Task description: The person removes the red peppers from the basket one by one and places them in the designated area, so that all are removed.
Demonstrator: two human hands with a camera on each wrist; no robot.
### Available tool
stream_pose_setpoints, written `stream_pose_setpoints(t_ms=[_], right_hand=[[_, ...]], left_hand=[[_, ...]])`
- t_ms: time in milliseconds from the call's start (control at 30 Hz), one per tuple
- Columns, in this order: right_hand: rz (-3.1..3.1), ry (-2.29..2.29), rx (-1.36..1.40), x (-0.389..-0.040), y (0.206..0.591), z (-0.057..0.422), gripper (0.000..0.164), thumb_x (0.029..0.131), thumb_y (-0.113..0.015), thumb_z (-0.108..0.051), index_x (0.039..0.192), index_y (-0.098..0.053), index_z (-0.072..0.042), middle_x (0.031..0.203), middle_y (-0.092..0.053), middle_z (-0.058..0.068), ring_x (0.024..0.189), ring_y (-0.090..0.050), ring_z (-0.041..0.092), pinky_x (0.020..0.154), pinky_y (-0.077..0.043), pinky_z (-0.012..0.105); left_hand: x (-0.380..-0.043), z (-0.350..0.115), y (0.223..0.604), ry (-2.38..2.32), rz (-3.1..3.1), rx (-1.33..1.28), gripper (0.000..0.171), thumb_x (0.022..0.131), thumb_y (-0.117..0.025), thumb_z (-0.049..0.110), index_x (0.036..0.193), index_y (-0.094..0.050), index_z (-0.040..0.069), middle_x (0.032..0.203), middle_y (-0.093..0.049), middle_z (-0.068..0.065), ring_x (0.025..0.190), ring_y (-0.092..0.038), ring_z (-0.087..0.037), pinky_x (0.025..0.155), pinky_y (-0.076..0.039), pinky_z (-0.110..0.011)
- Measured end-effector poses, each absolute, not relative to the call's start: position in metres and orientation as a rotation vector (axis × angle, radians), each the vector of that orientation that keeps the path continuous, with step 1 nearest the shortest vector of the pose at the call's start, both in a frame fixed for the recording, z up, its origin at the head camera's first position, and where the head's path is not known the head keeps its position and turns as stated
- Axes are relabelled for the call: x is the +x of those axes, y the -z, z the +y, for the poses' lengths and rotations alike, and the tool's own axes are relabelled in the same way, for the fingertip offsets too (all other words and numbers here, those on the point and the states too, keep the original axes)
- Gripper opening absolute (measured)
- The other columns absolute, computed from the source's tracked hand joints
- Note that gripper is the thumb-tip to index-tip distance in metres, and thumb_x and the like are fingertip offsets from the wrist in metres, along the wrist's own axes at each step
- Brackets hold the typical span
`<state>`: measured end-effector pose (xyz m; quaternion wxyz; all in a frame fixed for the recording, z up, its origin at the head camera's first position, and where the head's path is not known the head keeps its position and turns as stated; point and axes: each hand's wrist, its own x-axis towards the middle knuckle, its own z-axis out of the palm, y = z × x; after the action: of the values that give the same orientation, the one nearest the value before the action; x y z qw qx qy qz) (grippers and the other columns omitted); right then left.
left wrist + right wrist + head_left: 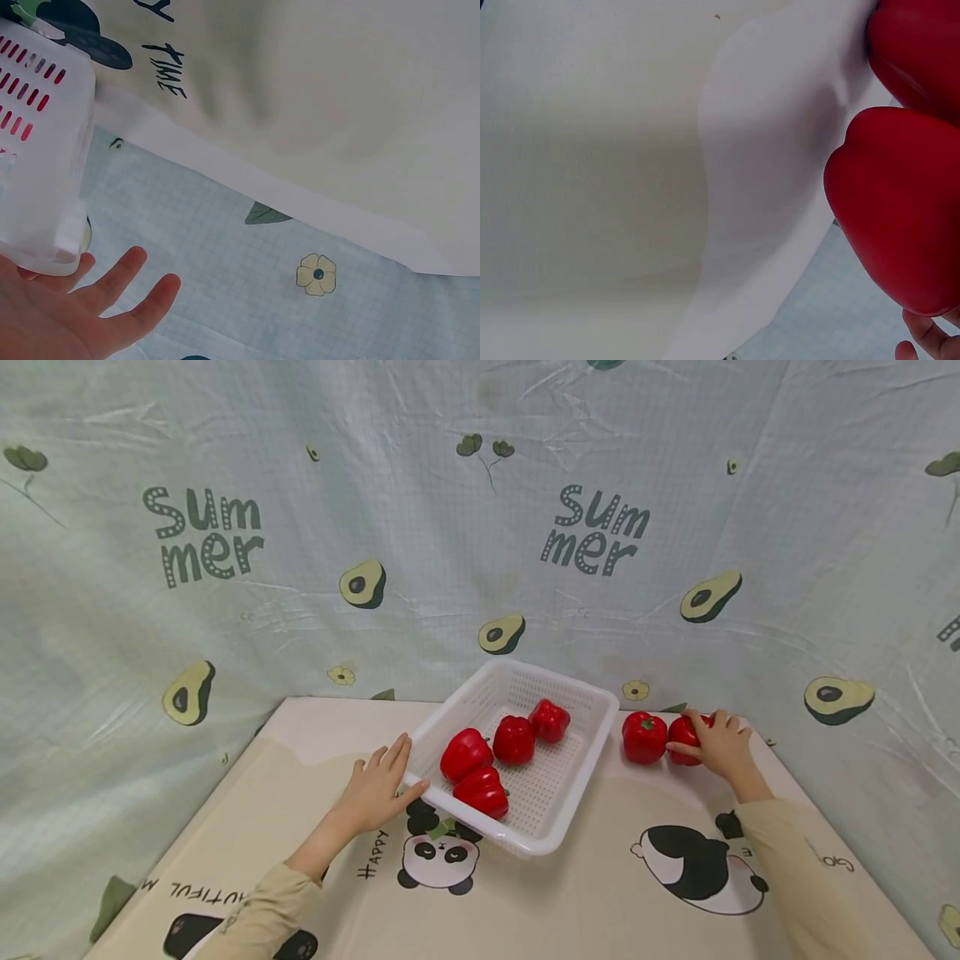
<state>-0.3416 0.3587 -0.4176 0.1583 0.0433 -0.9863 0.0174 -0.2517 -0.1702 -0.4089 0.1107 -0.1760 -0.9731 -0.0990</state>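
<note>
A person's right hand (716, 747) curls thumb and fingers around a red pepper (904, 210), a second pepper (644, 737) just left of the grip. Farther left, a white basket (553, 768) bears four peppers (514, 742), the left hand (373, 791) touching its far rim, fingers outstretched; a printed cloth (420, 527) hangs beyond.

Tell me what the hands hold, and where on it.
The right hand holds the rightmost red pepper around its sides. The left hand grips nothing; it just touches the basket's left corner.
</note>
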Motion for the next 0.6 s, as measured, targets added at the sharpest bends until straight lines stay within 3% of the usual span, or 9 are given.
stream_pose_setpoints(t_ms=[333, 600], right_hand=[[-2.898, -0.104, 0.089, -0.3417, 0.4270, 0.3603, 0.072, 0.075, -0.061, -0.052, 0.124, -0.036, -0.008, 0.101, -0.036, 0.036, 0.092, -0.035, 0.052, 0.074, -0.032, 0.065], [-2.959, -0.125, 0.173, -0.3411, 0.4285, 0.3659, 0.086, 0.062, -0.079, -0.028, 0.128, -0.028, -0.008, 0.113, -0.033, 0.036, 0.101, -0.030, 0.053, 0.079, -0.029, 0.068]], left_hand=[[-0.2511, -0.1704, 0.4099, 0.291, -2.863, -0.518, 0.075, 0.086, -0.045, 0.050, 0.139, -0.027, 0.000, 0.145, -0.028, -0.015, 0.123, -0.036, -0.040, 0.091, -0.029, -0.060], [-0.2521, -0.1700, 0.4092, 0.298, -2.869, -0.515, 0.075, 0.086, -0.045, 0.050, 0.139, -0.026, 0.000, 0.146, -0.027, -0.015, 0.124, -0.035, -0.040, 0.091, -0.029, -0.060]])
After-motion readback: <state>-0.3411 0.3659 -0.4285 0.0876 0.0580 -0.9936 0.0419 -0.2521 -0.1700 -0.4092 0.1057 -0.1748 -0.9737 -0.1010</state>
